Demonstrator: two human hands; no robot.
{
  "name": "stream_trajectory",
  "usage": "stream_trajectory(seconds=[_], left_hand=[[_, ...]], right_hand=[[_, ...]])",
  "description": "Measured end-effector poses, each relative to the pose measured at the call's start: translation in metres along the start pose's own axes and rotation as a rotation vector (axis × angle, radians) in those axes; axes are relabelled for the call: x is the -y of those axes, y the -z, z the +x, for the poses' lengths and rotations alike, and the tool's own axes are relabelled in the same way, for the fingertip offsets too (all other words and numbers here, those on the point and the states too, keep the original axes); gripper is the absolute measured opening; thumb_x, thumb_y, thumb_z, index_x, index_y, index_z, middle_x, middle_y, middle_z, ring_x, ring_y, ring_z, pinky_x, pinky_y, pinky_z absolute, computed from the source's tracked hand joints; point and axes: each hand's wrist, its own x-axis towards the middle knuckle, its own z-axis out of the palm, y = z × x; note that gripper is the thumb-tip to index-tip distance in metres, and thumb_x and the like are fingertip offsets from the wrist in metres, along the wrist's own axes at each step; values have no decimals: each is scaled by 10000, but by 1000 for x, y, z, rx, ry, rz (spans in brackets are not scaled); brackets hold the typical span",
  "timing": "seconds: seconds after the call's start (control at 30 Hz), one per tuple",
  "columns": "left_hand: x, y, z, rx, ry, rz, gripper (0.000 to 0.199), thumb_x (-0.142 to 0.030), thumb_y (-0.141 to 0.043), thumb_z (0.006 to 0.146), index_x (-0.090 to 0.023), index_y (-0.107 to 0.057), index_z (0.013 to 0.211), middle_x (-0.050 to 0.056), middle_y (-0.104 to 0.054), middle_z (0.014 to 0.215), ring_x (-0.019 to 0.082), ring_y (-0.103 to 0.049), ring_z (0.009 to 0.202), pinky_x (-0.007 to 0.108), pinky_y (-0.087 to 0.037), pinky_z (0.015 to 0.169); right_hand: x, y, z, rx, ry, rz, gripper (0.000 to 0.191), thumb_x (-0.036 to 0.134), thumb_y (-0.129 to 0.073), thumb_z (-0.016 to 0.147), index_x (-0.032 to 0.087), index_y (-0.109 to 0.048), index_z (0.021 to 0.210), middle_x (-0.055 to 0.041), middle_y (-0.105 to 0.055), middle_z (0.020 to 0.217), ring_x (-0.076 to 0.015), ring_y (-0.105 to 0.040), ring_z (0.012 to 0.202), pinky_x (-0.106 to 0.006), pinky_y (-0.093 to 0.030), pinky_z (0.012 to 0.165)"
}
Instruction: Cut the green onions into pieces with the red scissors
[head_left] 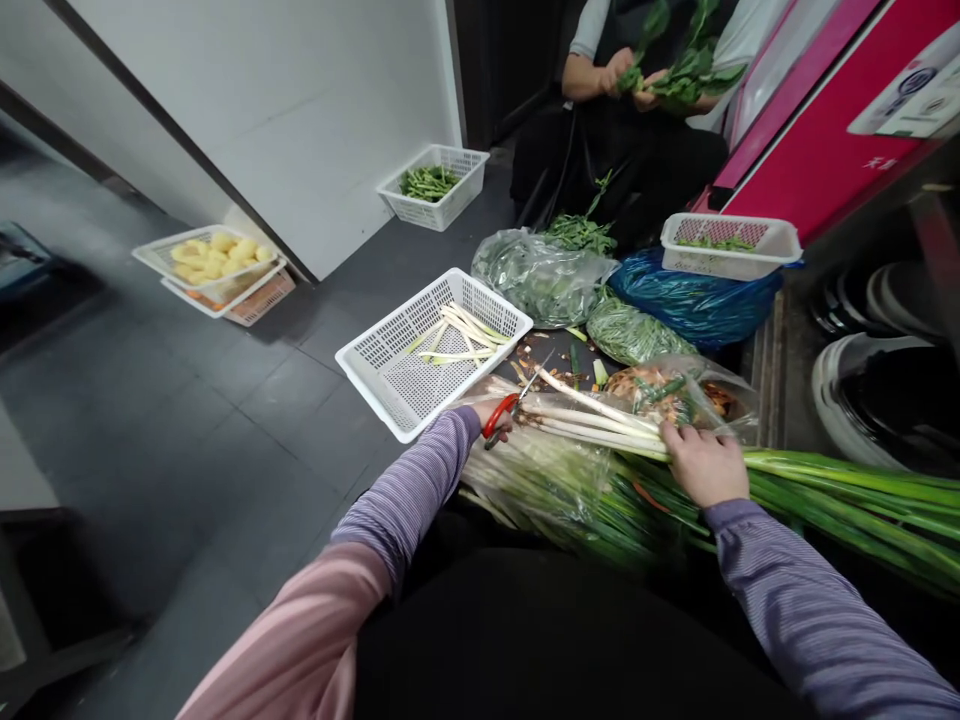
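the left hand (486,409) grips scissors (501,415) just right of the basket (401,385); the right hand (703,463) clasps green onions (600,422) farther right. a few stalks (469,335) lie inside the basket; the pile (637,510) on its right suggests most remains. floor (247,450) stretches left of it, likely the roomier side; bags (540,280) crowd its right.

Centre: large basket (409,388) on the floor, stalks (469,335) inside. In front and to its right, long scallions (787,470) lie over a bagged bunch (555,465). Behind the scallions, scraps (540,350) on the floor; behind those, a bag of greens (544,275). To that bag's right, a small basket (727,264) on a stuffed bag (697,305). Far left: stacked baskets (155,257), potatoes (214,258) in the top one. Behind the large basket: bean basket (442,212) near the wall (300,120).
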Motion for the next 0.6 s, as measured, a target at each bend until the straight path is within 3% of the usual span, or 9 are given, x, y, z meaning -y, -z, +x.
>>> stream_trajectory(seconds=[0.17, 0.3, 0.43, 0.6], left_hand=[[-4, -5, 4, 12, -73, 25, 180, -134, -581, 804, -133, -526, 633, -14, -531, 483, 101, -488, 387, 213, -441, 416], [-5, -10, 15, -28, -88, 33, 199, -183, -623, 800, -129, -547, 624, -8, -568, 496, 96, -496, 378, 200, -427, 397], [2, -14, 24, 108, 16, -108, 59, -68, -558, 718, -100, -593, 683, 51, -667, 599, 146, -645, 528, 228, -528, 521], [12, -4, 25, 319, 59, -219, 129, -88, -554, 603, -94, -644, 697, 92, -724, 716, 218, -703, 635, 293, -576, 564]], right_hand=[[-8, -4, 2, 22, -12, 2, 342, 151, -419, 894, 124, -566, 1203, -149, -665, 975, -250, -613, 854, -352, -313, 684], [-11, -6, 8, 57, -41, 34, 361, 159, -447, 876, 117, -561, 1216, -167, -661, 973, -270, -611, 864, -361, -331, 691], [-17, -9, 14, 88, -73, 72, 375, 187, -468, 867, 116, -560, 1224, -160, -665, 961, -271, -621, 861, -351, -339, 691], [-24, -5, 17, 72, -70, 83, 346, 180, -477, 859, 123, -586, 1183, -153, -670, 955, -273, -629, 857, -353, -336, 678]])
